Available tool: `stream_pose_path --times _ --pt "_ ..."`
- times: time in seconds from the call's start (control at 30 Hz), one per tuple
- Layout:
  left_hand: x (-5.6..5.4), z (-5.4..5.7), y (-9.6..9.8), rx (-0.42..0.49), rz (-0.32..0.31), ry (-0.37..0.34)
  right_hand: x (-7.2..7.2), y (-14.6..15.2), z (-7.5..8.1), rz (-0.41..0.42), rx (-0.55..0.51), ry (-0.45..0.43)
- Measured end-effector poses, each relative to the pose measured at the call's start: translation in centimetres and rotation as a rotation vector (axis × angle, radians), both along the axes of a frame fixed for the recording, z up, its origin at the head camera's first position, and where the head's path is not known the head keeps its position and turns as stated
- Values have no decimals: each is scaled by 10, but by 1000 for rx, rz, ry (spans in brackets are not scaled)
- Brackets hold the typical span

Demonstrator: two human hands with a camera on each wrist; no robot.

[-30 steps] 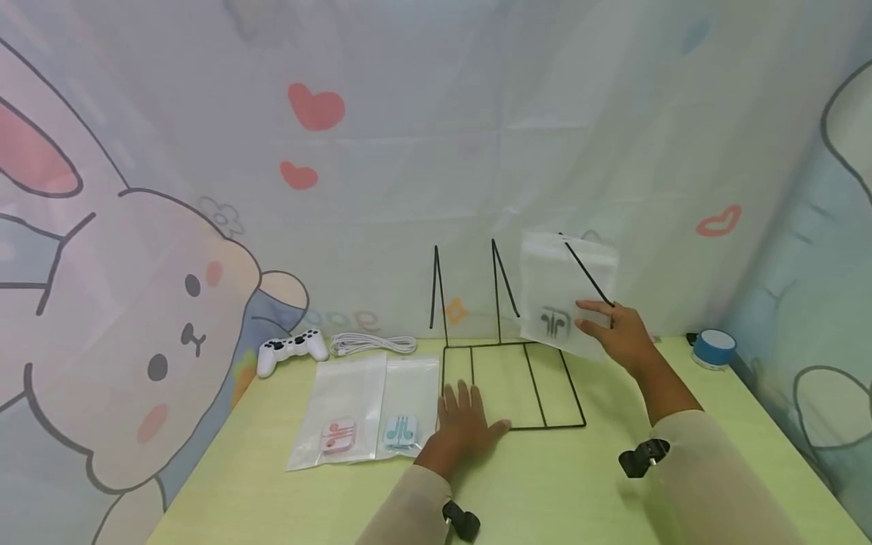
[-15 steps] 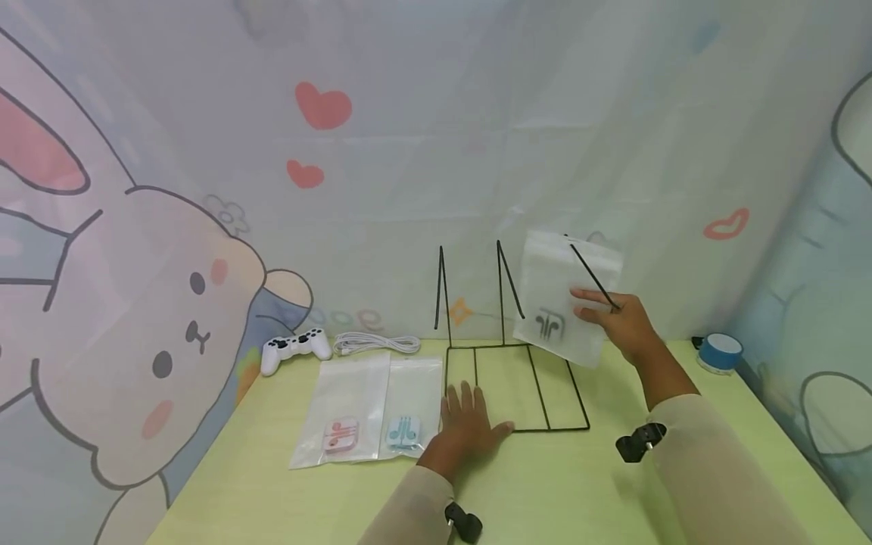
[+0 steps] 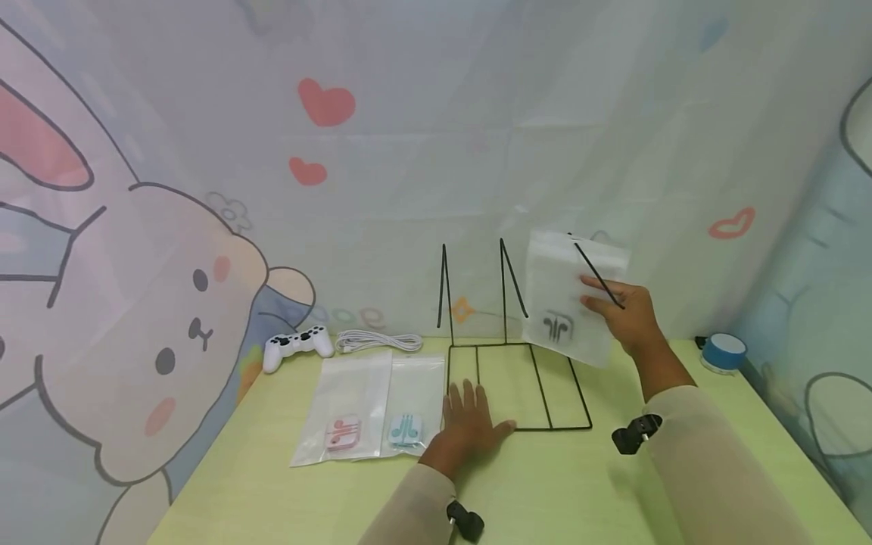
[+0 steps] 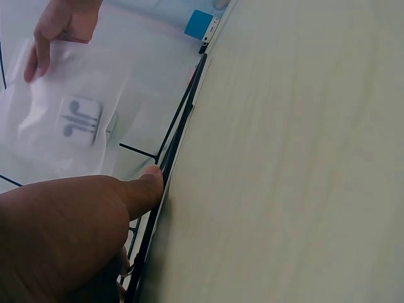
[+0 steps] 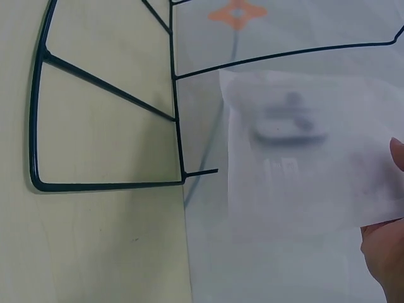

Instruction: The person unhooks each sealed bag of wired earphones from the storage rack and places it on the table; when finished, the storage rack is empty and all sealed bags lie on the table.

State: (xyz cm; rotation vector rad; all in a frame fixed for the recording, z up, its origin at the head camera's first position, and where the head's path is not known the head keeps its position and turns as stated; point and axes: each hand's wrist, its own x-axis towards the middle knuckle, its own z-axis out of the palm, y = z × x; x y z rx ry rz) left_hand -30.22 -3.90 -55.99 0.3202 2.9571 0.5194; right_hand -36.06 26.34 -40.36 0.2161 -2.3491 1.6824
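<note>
My right hand (image 3: 630, 314) holds the right edge of a clear plastic bag (image 3: 545, 272) with black-looking earphones (image 3: 559, 327) in it. The bag hangs tilted on the right prong of a black wire rack (image 3: 553, 429); that prong's tip shows in front of the bag, beside my fingers. My left hand (image 3: 470, 428) rests with spread fingers on the front left of the rack's base. In the left wrist view its thumb (image 4: 146, 189) lies on the front wire. From the right wrist, the bag (image 5: 303, 183) looks cloudy and the earphones blurred.
Two more clear bags (image 3: 361, 378) lie left of the rack, one with pink earphones (image 3: 343, 432), one with teal earphones (image 3: 406, 430). Behind them are a white game controller (image 3: 297, 346) and a coiled white cable (image 3: 378, 341). A blue-and-white round item (image 3: 724, 353) stands back right.
My right hand has moved up along the bag's edge. The bag's lower end has swung left and then slightly back right. My left hand stays in place on the rack.
</note>
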Motion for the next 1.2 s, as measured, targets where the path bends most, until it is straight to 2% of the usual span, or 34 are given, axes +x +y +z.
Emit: stream_pose_path --times 0.27,0.43,0.87,0.97,1.07,1.2 --pt "0 0 2 -7 5 11 7 7 3 -25 63 27" --pt "-1 -1 1 -12 6 17 11 13 4 -27 70 -7" --pt "-1 -3 2 -28 5 32 26 31 4 5 103 15" --pt "1 -2 2 -13 3 35 31 35 7 30 78 41" --pt "2 0 2 0 2 33 34 37 11 91 2 62" --pt "2 2 2 3 3 35 39 40 15 137 -69 35"
